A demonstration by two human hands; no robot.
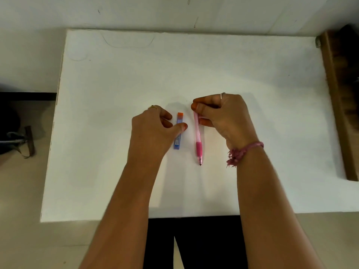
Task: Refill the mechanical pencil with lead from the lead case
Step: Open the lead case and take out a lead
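Note:
A pink mechanical pencil (198,140) lies on the white table (116,133), tip pointing toward me. My right hand (223,117) pinches its upper end between thumb and fingers. To its left lies a blue lead case (178,141) with an orange cap at the far end. My left hand (153,131) rests over the case, the thumb touching its right side and the fingers at its left side. The case's middle is partly hidden by the thumb.
A brown wooden piece (338,105) runs along the table's right edge. On the floor at the left lies a dark object with straps (19,140). The wall stands close behind the table's far edge.

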